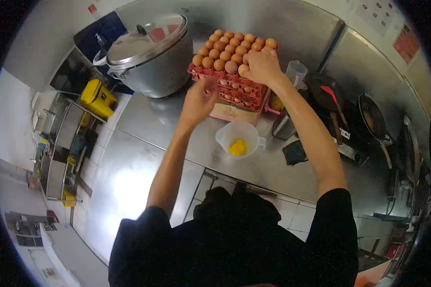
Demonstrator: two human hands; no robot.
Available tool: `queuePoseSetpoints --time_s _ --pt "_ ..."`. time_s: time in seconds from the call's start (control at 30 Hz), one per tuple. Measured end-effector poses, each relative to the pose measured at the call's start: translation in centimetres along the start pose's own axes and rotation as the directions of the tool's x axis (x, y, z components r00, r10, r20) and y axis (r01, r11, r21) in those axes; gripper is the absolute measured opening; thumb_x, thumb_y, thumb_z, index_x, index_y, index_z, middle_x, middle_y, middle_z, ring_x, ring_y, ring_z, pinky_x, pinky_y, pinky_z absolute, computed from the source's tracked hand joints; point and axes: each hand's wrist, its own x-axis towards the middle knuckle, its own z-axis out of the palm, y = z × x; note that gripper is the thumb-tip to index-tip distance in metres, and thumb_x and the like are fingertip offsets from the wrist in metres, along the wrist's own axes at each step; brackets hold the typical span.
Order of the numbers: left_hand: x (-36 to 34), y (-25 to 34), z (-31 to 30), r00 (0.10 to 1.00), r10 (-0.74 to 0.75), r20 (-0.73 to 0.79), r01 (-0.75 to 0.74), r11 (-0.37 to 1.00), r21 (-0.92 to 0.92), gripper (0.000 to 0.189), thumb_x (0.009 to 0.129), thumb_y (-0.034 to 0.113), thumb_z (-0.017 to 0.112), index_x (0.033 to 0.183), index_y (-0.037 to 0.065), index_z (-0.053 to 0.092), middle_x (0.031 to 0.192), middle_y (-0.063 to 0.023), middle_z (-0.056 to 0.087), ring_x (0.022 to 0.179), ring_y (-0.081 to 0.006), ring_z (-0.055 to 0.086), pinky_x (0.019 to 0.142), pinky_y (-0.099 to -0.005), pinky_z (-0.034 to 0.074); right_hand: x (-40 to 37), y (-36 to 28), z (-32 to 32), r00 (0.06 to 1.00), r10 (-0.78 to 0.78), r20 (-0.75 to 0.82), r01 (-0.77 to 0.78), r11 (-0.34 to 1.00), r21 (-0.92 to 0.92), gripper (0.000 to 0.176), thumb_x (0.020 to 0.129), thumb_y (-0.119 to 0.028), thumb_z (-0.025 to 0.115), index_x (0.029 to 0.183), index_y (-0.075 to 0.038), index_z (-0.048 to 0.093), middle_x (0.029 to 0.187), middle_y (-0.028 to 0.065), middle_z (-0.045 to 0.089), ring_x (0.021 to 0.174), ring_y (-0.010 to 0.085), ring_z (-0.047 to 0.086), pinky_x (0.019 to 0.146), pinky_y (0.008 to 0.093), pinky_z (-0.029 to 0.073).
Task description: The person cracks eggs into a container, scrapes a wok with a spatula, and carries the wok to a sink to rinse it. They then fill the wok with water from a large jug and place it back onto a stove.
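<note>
Brown eggs (220, 46) fill the top tray of a stack of red egg trays (237, 91) at the back of the steel counter. My right hand (263, 66) reaches over the tray's front right corner, fingers curled down round an egg that it mostly hides. My left hand (201, 98) is raised beside the front left of the stack, its fingers smeared by motion. Between my forearms, a clear plastic measuring jug (223, 135) stands on the counter in front of the stack. Cracked egg with yellow yolks (237, 147) lies in its bottom.
A big lidded metal pot (153, 71) stands left of the trays. To the right are a clear plastic cup (296, 71), a dark cloth (295, 153), and frying pans (371, 117) with a red spatula (331, 93). A yellow bin (97, 98) is beyond the counter's left edge.
</note>
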Motion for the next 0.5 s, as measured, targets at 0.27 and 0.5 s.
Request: queuePoseSetpoints --time_s 0.27,0.5 --pt "10.6 -3.3 1.1 0.945 0.255 0.204 -0.32 0.843 0.432 0.039 0.087 0.022 0.067 0.125 0.011 0.065 0.114 -0.0134 0.065 0.109 -0.0387 0.061 0.094 -0.0491 0.048 1.0 -1.1 0.4 0.994 0.09 0.059 -0.09 0.996 -0.001 0.031 0.069 -0.032 0.081 0.087 -0.007 0.076 0.086 0.0165 0.074 0.093 0.0347 0.07 0.086 0.0485 0.045" --pt "11.1 -1.5 0.6 0.905 0.316 0.286 -0.422 0.754 0.503 0.031 0.091 0.032 0.067 0.113 0.01 0.069 0.107 -0.0138 0.069 0.105 -0.0379 0.065 0.091 -0.0508 0.049 -1.6 -1.6 -3.0 0.921 0.216 -0.324 -0.049 0.89 0.453 0.042 0.072 -0.028 0.085 0.1 -0.001 0.07 0.101 0.0179 0.072 0.095 0.0311 0.07 0.086 0.0447 0.052"
